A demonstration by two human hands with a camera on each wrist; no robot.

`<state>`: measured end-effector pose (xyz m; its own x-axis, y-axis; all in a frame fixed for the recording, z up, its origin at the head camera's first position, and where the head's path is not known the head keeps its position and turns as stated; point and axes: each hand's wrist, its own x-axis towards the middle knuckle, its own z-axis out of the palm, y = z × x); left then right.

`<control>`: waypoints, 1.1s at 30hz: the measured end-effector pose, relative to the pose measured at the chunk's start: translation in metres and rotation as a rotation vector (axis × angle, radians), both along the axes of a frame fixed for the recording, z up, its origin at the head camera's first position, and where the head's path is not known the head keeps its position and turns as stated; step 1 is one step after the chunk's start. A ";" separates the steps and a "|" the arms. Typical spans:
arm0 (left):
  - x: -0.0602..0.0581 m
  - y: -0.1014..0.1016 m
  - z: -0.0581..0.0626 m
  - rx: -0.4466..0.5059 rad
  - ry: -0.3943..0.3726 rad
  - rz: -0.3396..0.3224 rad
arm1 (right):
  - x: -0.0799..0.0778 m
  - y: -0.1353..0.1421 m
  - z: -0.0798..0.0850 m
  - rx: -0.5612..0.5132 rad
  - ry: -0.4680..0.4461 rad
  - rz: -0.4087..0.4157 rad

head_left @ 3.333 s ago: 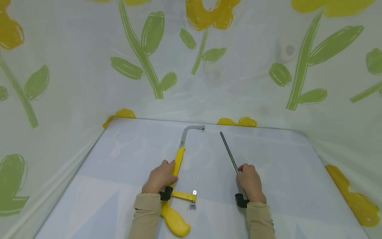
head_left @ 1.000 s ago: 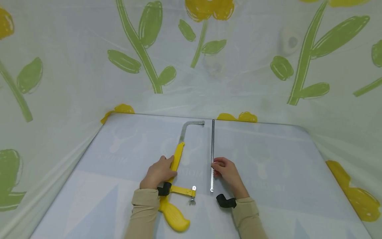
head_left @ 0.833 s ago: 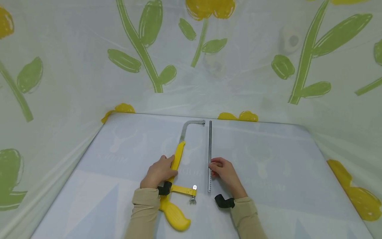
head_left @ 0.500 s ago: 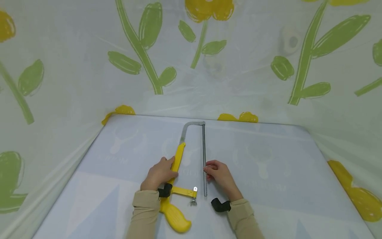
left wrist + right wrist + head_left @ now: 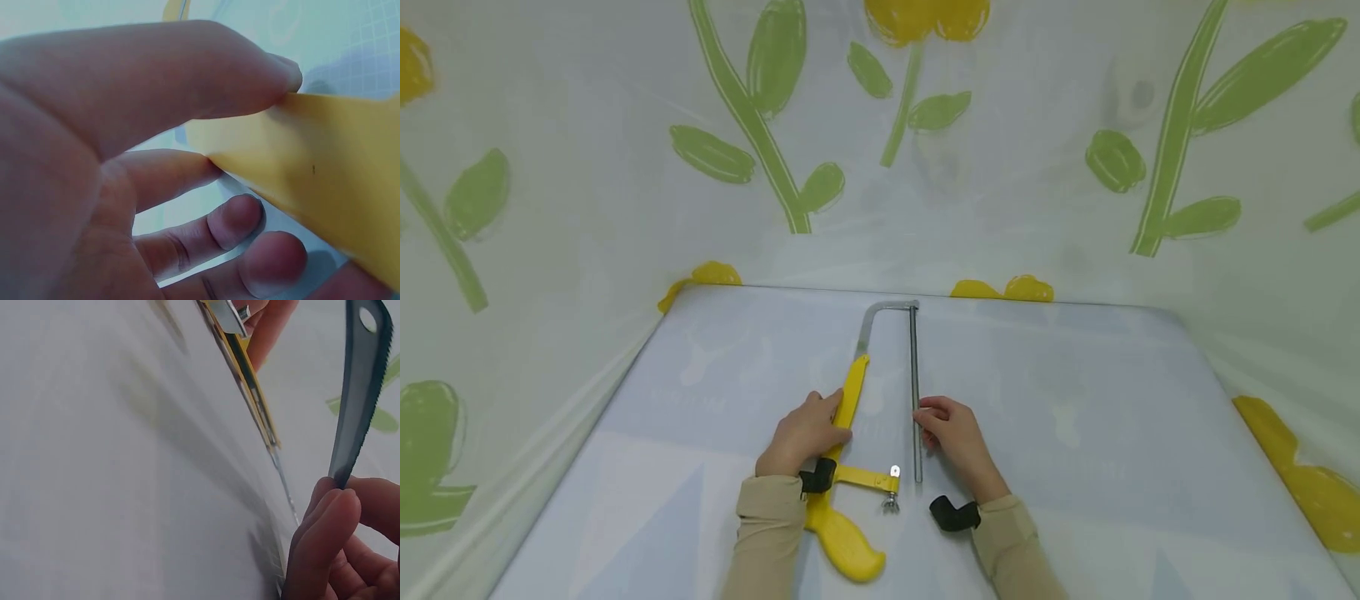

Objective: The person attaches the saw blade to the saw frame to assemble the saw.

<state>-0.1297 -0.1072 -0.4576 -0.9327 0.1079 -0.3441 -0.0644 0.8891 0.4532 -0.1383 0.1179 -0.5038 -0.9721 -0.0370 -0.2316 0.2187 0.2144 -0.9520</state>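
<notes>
A yellow hacksaw frame (image 5: 853, 387) lies on the table, its handle (image 5: 850, 546) toward me and its bent grey metal end far off. My left hand (image 5: 805, 433) grips the yellow bar; in the left wrist view the thumb and index finger (image 5: 181, 172) pinch its edges. My right hand (image 5: 955, 433) pinches a toothed hacksaw blade (image 5: 914, 358) between thumb and fingers. The blade's far end overlaps the tip of the grey arm (image 5: 891, 306). Its near end, with a hole visible in the right wrist view (image 5: 367, 320), stands just right of the frame's wing nut (image 5: 891, 504).
The pale printed table (image 5: 1075, 400) spreads around both hands, with its back edge just beyond the frame's far end. A flower-patterned curtain (image 5: 1000, 200) hangs behind and at both sides. Black wrist mounts (image 5: 953, 514) sit at the cuffs.
My right hand has brought the blade leftward from the right side, turning it roughly parallel to the frame's open side, its far end now at the grey tip. The left hand keeps its grip.
</notes>
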 end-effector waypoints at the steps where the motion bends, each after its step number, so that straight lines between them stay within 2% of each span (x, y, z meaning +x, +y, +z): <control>1: -0.001 0.000 0.001 0.004 -0.004 0.003 | -0.001 0.000 0.001 -0.013 0.000 -0.008; 9: -0.001 -0.001 0.000 -0.005 -0.024 0.004 | -0.002 -0.001 0.003 0.000 -0.023 -0.019; 33: -0.001 0.001 0.001 -0.008 -0.013 0.001 | -0.002 0.000 0.004 0.003 -0.028 -0.039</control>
